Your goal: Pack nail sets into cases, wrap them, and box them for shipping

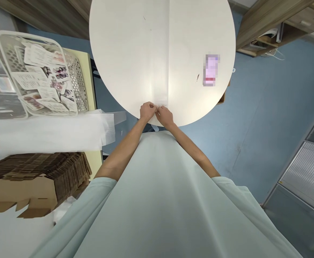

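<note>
Two bare hands met at the near edge of a round white worktop (114,43), the left hand (147,110) and the right hand (165,116) just beside each other. Both sat over the near end of a translucent strip (160,53), which ran away from them up the middle of the worktop and out past the top of the view; its right edge showed as a crisp line, while its left side faded into the white. The fingers (151,105) of each hand were curled, with the tips close together; whether the strip was clamped between them could not be told at that size.

Right of the strip, well apart from the hands, lay a pixelated pink and purple rectangle (211,70), with a small dark mark (198,77) just beside it. To the left stood a second worktop (92,157), pale yellow, bearing a white perforated basket (79,84) filled with printed cards (46,73), some carrying glossy purple and pink pieces. Nearer the person, white sheeting (49,132) lay across it, its end past the edge, beside a row of flat brown cardboard pieces (69,172) packed tightly together. A pale green shirt (157,197) filled the lower middle, both forearms reaching forward from its short sleeves. Blue floor (253,118) showed around the round worktop.
</note>
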Available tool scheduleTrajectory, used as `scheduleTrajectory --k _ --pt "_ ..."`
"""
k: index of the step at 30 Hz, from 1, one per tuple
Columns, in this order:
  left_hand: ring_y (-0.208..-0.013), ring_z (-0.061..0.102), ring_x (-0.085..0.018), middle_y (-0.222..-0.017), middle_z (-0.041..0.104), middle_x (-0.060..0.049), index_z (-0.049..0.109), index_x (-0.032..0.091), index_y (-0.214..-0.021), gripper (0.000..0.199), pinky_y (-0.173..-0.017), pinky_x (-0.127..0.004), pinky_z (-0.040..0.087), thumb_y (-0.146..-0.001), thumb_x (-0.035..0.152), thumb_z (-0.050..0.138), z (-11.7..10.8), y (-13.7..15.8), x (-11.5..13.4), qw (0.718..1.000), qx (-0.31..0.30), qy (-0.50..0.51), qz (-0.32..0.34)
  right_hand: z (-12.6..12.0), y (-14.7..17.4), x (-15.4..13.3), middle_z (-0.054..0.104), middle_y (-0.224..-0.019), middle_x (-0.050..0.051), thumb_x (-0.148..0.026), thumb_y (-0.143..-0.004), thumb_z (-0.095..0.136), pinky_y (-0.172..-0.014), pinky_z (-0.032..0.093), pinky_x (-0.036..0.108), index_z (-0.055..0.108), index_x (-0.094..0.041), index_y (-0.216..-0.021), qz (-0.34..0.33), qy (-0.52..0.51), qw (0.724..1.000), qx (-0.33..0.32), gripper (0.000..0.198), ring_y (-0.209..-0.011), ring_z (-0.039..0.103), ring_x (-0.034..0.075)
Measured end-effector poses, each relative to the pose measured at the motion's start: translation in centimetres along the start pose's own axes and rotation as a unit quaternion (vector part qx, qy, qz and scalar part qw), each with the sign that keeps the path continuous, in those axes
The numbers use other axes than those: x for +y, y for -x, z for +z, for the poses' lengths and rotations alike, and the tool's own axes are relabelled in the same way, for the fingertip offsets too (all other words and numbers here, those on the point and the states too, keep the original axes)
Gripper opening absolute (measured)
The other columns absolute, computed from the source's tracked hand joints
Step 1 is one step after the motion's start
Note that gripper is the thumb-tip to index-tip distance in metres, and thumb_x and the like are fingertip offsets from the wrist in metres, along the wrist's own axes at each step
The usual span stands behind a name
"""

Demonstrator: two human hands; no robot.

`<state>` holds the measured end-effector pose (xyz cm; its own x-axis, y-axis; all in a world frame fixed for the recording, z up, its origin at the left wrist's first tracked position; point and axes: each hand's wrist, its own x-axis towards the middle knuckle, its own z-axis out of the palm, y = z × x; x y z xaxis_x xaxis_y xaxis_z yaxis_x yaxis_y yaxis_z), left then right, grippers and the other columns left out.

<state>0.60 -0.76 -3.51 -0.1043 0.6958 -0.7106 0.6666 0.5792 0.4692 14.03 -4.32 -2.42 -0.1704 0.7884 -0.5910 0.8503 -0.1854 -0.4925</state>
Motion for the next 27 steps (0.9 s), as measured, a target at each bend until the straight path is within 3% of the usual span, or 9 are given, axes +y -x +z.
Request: scheduleTrajectory --k 5,11,16,27 --pt "-0.117 0.076 -0.032 -0.115 0.084 -0.011 0.078 0.022 -0.106 0.015 -0.106 -0.043 0.059 -0.099 0.03 0.067 0.4 -0.7 -0.4 1.0 0.01 -0.006 -0.01 -0.8 0.5 1.0 0.075 -0.121 0.012 -0.036 -0.116 0.06 -0.099 0.059 0.04 0.072 -0.023 -0.109 0.011 -0.024 0.999 0.027 0.02 -0.116 0.068 0.028" --pt "-0.117 0.075 -0.032 -0.116 0.083 -0.011 0.075 0.023 -0.108 0.013 -0.106 -0.043 0.059 -0.102 0.03 0.066 0.5 -0.7 -0.5 1.0 0.001 -0.009 -0.012 -2.5 0.6 4.3 0.075 -0.122 0.01 -0.036 -0.113 0.06 -0.097 0.059 0.04 0.072 -0.023 -0.116 0.094 -0.079 0.988 0.097 0.018 -0.111 0.071 0.027" --pt "-0.119 0.075 -0.032 -0.121 0.082 -0.012 0.074 0.022 -0.112 0.014 -0.11 -0.045 0.058 -0.104 0.028 0.064 0.7 -0.2 -0.4 1.0 0.003 -0.012 -0.02 -2.7 -0.1 5.7 0.08 -0.124 0.012 -0.038 -0.108 0.069 -0.104 0.06 0.044 0.073 -0.02 -0.123 0.134 -0.117 0.982 0.07 0.023 -0.114 0.075 0.029" --pt "-0.119 0.073 -0.034 -0.118 0.082 -0.012 0.072 0.024 -0.108 0.012 -0.11 -0.05 0.058 -0.103 0.028 0.062 1.5 -0.2 -1.0 0.999 0.033 -0.019 -0.034 -1.4 -0.6 4.6 0.082 -0.122 0.013 -0.041 -0.108 0.069 -0.108 0.059 0.043 0.075 -0.019 -0.12 0.155 -0.178 0.97 0.061 0.025 -0.115 0.077 0.028"
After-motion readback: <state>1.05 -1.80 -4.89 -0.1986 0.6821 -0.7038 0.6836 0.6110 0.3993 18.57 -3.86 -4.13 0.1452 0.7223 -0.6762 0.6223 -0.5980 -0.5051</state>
